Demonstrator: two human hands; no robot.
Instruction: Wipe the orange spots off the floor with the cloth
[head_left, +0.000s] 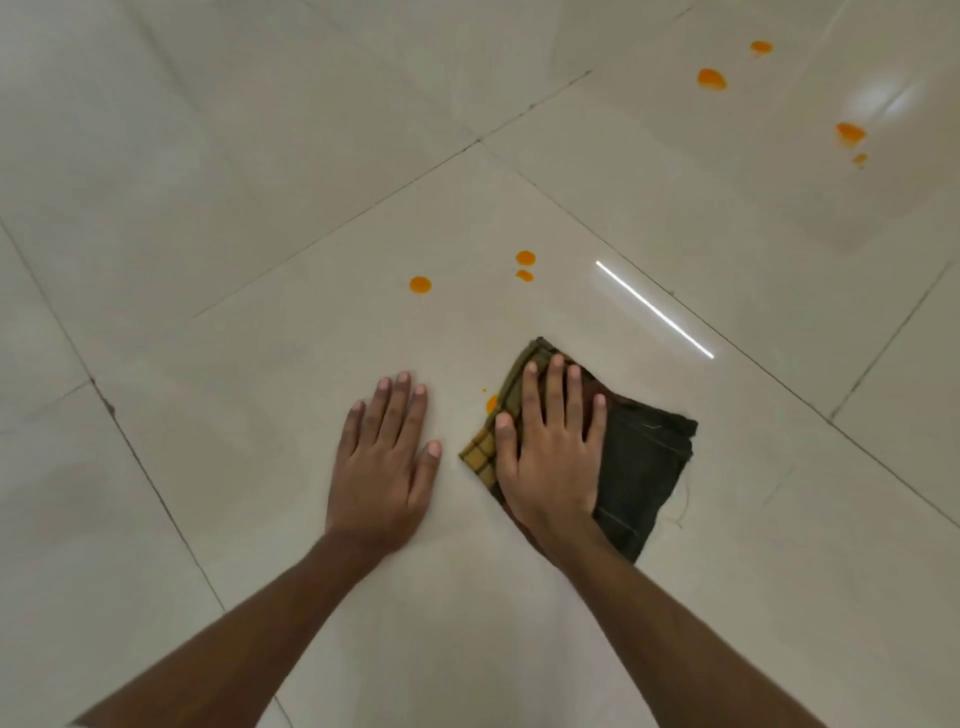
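Observation:
A folded dark checked cloth (644, 462) with a yellow edge lies flat on the pale tiled floor (311, 208). My right hand (550, 457) presses flat on the cloth, fingers spread. My left hand (387, 462) rests flat on the bare tile just left of it, holding nothing. A small orange spot (491, 402) peeks out at the cloth's left edge. Farther ahead sit one round orange spot (420, 285) and a pair of orange spots (525, 258). Several more orange spots (711, 79) lie far off at the upper right.
Large glossy cream tiles with dark grout lines (395, 187) run diagonally. A bright strip of reflected light (654, 309) and a soft glare patch (878, 98) show on the floor to the right.

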